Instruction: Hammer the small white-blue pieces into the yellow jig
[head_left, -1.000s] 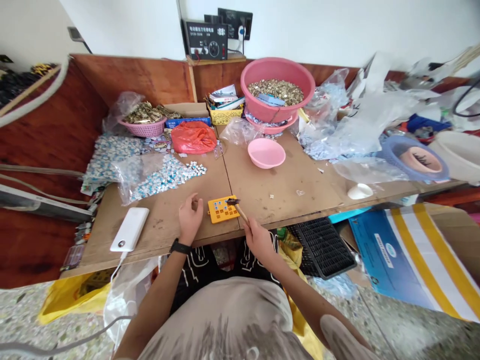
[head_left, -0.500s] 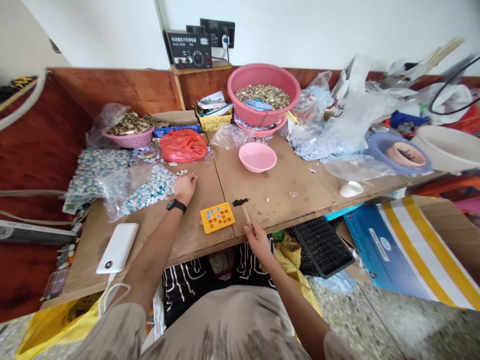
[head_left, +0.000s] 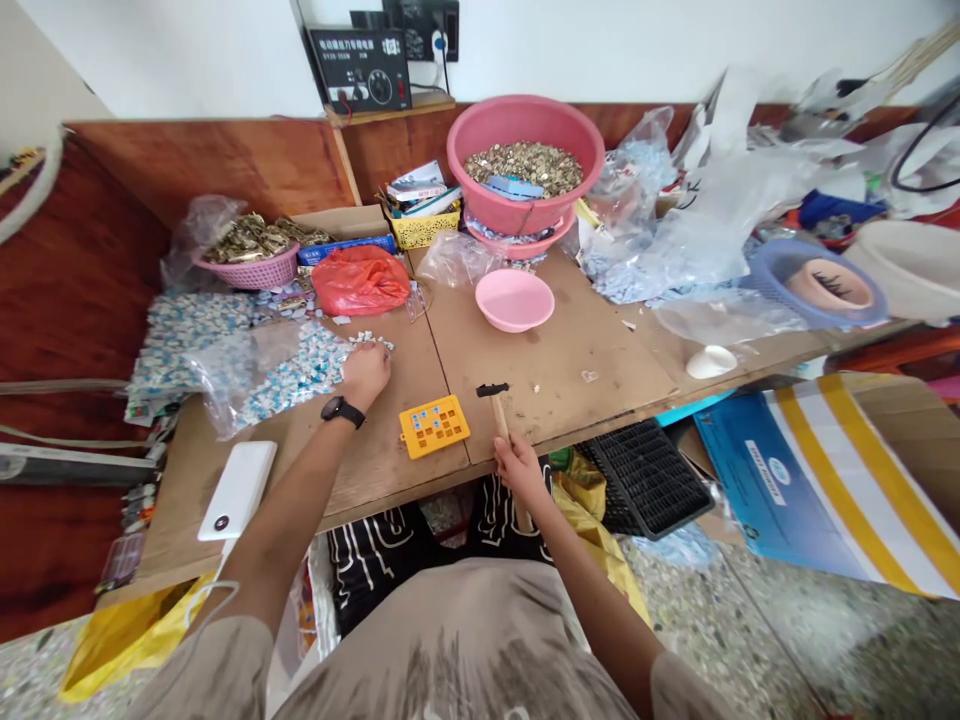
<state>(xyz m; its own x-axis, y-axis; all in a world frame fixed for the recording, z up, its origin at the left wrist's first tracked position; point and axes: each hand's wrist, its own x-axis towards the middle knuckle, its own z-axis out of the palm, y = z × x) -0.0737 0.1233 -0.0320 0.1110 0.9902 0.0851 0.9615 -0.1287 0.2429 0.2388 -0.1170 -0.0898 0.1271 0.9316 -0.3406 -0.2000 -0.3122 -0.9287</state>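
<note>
At the right edge of a heap of small white-and-blue pieces (head_left: pixel 311 362) rests my left hand (head_left: pixel 366 371), its fingers bent down; whether they pinch a piece is too small to tell. My right hand (head_left: pixel 519 468) is wrapped round the wooden handle of a small hammer (head_left: pixel 501 410), whose black head lies over the table near the front edge. Between the two hands a yellow tray (head_left: pixel 433 427) with square slots lies flat, some slots holding small blue-white pieces. Beyond it stands a shallow pink bowl (head_left: pixel 514 299).
A large pink basin (head_left: pixel 525 120) of metal pieces stands at the back. A red bag (head_left: pixel 361 280) and pink basket (head_left: pixel 251 270) sit back left, a power bank (head_left: pixel 238 490) front left. A white cup (head_left: pixel 710 362) and blue basket (head_left: pixel 765 262) are on the right.
The view has shifted slightly. The hammer in my right hand has turned, and its head now sits a little farther right and away from the yellow tray. My left hand stays at the heap.
</note>
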